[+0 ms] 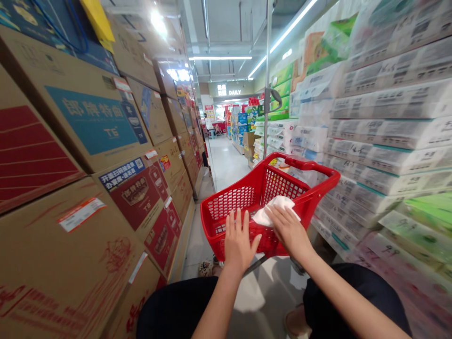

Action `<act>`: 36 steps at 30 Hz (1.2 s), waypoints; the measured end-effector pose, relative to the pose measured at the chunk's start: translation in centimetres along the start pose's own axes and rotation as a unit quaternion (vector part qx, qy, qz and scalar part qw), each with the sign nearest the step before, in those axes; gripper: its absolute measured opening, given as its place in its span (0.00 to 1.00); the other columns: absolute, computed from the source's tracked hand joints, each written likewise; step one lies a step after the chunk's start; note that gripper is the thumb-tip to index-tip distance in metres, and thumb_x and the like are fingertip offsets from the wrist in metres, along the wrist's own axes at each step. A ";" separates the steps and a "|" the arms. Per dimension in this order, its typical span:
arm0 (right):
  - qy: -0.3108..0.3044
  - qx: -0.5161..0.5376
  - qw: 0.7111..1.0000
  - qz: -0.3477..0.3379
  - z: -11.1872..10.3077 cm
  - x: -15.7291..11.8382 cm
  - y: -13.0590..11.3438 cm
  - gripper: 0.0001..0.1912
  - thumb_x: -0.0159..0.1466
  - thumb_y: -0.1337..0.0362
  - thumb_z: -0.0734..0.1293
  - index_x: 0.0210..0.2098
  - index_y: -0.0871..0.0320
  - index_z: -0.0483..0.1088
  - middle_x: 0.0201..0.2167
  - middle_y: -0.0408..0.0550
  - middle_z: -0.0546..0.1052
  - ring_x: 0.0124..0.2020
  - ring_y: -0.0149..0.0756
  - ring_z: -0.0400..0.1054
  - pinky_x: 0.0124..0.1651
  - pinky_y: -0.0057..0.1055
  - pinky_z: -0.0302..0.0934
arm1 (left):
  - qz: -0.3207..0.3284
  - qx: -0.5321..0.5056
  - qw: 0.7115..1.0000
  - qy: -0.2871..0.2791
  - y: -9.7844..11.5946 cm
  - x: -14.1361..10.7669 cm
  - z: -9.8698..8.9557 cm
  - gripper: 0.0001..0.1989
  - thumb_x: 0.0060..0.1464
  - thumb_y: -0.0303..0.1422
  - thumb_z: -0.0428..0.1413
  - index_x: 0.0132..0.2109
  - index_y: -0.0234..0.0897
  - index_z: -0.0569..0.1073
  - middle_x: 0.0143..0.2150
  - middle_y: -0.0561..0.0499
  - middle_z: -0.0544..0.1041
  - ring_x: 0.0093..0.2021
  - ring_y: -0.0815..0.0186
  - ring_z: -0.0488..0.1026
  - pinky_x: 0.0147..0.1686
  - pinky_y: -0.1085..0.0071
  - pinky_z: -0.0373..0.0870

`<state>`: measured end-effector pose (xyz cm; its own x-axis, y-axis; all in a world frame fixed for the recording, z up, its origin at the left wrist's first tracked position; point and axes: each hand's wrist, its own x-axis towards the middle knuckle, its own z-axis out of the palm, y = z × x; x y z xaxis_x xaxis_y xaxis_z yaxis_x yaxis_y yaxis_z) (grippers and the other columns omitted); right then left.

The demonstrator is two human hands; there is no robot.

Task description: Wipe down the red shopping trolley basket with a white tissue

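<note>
Basket [247, 197] between boxes [106, 165] left, packs [384, 141] right.

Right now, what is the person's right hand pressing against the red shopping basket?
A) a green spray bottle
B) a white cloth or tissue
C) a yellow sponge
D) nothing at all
B: the right hand lies on a white cloth pressed to the near rim of the red basket, while the left hand rests flat and empty against the basket's near wall.
</note>
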<state>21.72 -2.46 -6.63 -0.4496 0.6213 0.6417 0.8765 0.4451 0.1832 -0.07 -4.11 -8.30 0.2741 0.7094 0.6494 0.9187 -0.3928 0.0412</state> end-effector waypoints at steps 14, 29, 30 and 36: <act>0.007 -0.053 0.997 0.048 -2.4 -1.3 6.1 0.31 0.70 0.69 0.59 0.72 0.56 0.56 0.69 0.53 0.66 0.71 0.47 0.57 0.71 0.52 0.52 | 0.027 -0.020 0.999 -0.038 2.7 0.9 1.0 0.38 0.66 0.43 0.52 0.76 0.33 0.48 0.74 0.41 0.59 0.76 0.51 0.48 0.74 0.46 0.47; 0.016 0.007 0.999 0.046 -1.6 -1.3 3.5 0.33 0.69 0.71 0.59 0.73 0.55 0.54 0.69 0.52 0.67 0.72 0.45 0.56 0.72 0.54 0.50 | 0.035 -0.027 0.999 -0.024 2.7 0.7 1.0 0.38 0.63 0.37 0.54 0.75 0.34 0.51 0.74 0.40 0.59 0.75 0.50 0.52 0.73 0.44 0.51; 0.004 0.016 1.000 0.026 -1.5 -1.3 2.8 0.33 0.69 0.71 0.58 0.73 0.55 0.54 0.69 0.52 0.66 0.72 0.44 0.55 0.73 0.53 0.50 | 0.037 -0.026 0.999 -0.023 2.7 0.6 1.0 0.38 0.63 0.36 0.54 0.75 0.34 0.51 0.74 0.40 0.59 0.75 0.50 0.52 0.73 0.44 0.52; 0.020 0.024 0.999 0.044 -2.0 -1.7 5.8 0.35 0.69 0.69 0.58 0.75 0.54 0.50 0.69 0.54 0.67 0.72 0.45 0.54 0.72 0.55 0.52 | 0.051 -0.015 0.998 -0.032 2.4 0.5 0.6 0.39 0.63 0.35 0.54 0.75 0.35 0.50 0.76 0.42 0.56 0.76 0.54 0.51 0.73 0.49 0.53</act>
<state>27.93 -2.25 -5.18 -0.3628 0.6336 0.6833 0.9029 0.4205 0.0894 2.41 -4.30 -8.35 0.3849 0.6996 0.6020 0.8760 -0.4823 0.0003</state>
